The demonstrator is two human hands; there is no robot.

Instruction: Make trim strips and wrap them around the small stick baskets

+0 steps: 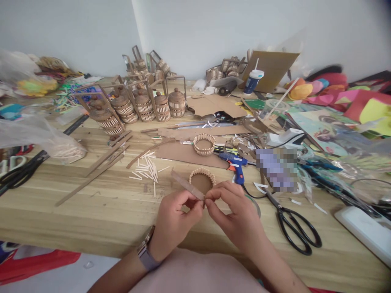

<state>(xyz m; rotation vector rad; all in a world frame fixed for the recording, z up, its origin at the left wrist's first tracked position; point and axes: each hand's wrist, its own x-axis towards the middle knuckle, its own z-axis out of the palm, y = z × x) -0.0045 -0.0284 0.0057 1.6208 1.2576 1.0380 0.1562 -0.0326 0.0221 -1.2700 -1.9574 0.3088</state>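
My left hand (179, 217) pinches a narrow brown cardboard strip (187, 184), which slants up and to the left. Fingertips of my right hand (233, 211) are pressed together at the strip's near end, touching my left fingertips. Just beyond both hands lies a round ring of short sticks with a brown base (201, 181), partly covered by them. A second stick ring (204, 145) sits farther back on a cardboard piece. Loose short wooden sticks (147, 167) are scattered left of the rings. To the right lies a blue glue gun (233, 162).
Black-handled scissors (297, 228) lie at right, near a white power strip (365, 232). Several finished stick-and-cardboard lidded baskets (143, 106) stand behind at left. Long cardboard strips (97, 169) lie at left. A lidded cup (253, 81) stands at the back.
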